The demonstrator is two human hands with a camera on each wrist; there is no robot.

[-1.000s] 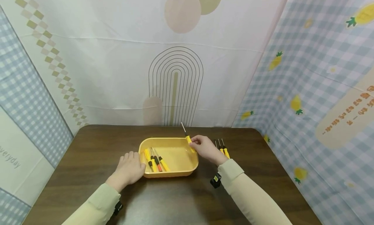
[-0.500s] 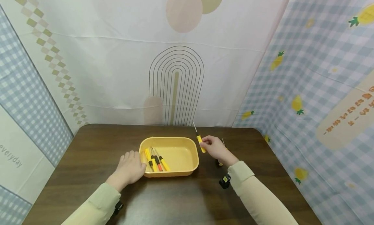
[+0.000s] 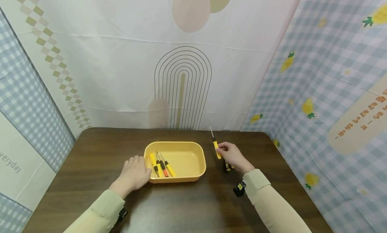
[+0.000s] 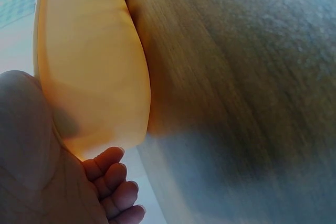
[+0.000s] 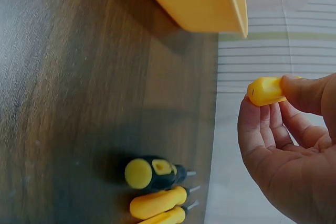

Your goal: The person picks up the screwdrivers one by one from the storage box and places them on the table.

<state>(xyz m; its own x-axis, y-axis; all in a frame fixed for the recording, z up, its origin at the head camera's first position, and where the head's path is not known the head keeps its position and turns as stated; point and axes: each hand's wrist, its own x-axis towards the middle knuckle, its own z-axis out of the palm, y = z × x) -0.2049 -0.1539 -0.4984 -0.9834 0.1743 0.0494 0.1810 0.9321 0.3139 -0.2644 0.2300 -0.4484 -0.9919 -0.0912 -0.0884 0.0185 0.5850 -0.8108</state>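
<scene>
A yellow plastic tray (image 3: 187, 180) stands on the table. My left hand (image 3: 134, 172) grips its left rim, the thumb over the edge and the fingers (image 4: 113, 169) against the outside of the end wall. My right hand (image 3: 234, 156) pinches a yellow-handled screwdriver (image 3: 216, 149) between thumb and fingers, in the air right of the tray. Its thin shaft points up and away; the handle end (image 5: 260, 92) faces the right wrist camera. Inside the tray's left part lie several small screwdrivers (image 3: 170, 169), mostly yellow-handled, one with a red end.
Below the right hand, a thick black-and-yellow screwdriver (image 5: 152, 174) and two yellow-handled screwdrivers (image 5: 157, 203) lie side by side on the brown table (image 3: 169, 209). A patterned cloth (image 3: 121, 75) hangs behind the table's far edge; checked cloth (image 3: 326, 58) covers the right side.
My right hand has moved right with the screwdriver, from over the tray's right rim to beyond it, above the screwdrivers on the table. My left hand and the tray stay put.
</scene>
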